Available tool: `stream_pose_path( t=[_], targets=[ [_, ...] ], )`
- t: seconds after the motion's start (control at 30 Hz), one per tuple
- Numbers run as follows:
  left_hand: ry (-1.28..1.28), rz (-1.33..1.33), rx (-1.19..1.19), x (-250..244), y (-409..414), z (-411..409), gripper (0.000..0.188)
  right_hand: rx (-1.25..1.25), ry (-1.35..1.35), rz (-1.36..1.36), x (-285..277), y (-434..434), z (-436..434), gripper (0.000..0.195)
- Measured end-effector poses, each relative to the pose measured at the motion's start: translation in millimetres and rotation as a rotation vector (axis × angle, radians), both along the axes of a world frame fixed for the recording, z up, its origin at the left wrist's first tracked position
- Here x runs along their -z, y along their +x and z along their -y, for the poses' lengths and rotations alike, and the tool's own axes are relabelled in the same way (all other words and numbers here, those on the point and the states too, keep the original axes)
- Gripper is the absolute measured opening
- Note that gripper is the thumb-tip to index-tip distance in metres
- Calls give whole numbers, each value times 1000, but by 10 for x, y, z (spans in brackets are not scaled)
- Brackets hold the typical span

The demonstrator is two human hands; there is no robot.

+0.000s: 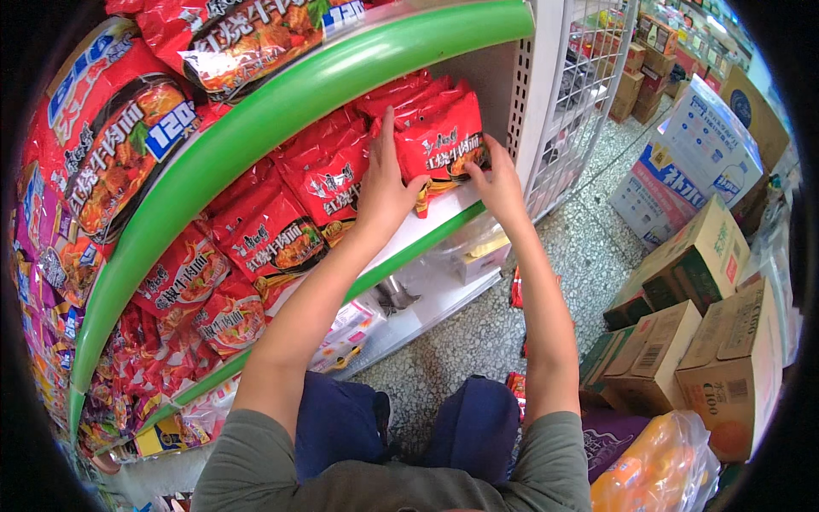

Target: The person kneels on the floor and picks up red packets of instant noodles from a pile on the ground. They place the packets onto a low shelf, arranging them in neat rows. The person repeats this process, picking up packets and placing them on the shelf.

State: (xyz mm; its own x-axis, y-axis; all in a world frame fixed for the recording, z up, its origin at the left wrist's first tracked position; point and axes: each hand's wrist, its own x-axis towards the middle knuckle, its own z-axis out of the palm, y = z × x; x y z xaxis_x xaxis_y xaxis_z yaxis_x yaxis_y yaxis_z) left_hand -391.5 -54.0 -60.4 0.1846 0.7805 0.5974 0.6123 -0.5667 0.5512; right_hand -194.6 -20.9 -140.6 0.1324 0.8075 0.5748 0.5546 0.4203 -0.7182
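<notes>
Both my hands are at a row of red instant noodle packets (441, 137) standing upright on a white shelf with green edge strips. My left hand (391, 182) lies along the left side of the packet at the row's right end, fingers extended and thumb apart, between it and the neighbouring row (336, 182). My right hand (499, 176) grips that packet's lower right corner between thumb and fingers. Further left stand more red noodle packets (272, 240). Whether the left fingers press on the packet is hard to tell.
A green shelf edge (256, 121) curves above my hands, with larger multipacks (128, 153) over it. A white wire rack (569, 128) stands to the right. Cardboard cartons (729, 365) and bagged orange bottles (659, 464) are on the right. Red packets (517, 387) lie on the speckled floor.
</notes>
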Motion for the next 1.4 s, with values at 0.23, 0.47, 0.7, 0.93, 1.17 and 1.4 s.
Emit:
stream_pose_path(
  t=[0.23, 0.47, 0.7, 0.93, 1.17, 1.4],
  targets=[
    [313, -532, -157, 18, -65, 47, 94, -42, -64, 145, -110, -82, 135, 112],
    [361, -675, -131, 11, -69, -76, 93, 65, -55, 205, -121, -66, 105, 113],
    [353, -761, -218, 55, -11, -138, 93, 38, -56, 188, -26, -30, 32, 114],
    [373, -750, -233, 87, -167, 251, 83, 144, 195, 84, -6, -343, 515, 78],
    [426, -649, 88, 526, -120, 1228, 52, 404, -111, -156, 1711, 19, 1858, 29],
    [2, -713, 266, 1207, -470, 1981, 42, 904, -889, -204, 3439, 579, 3412, 27]
  ],
)
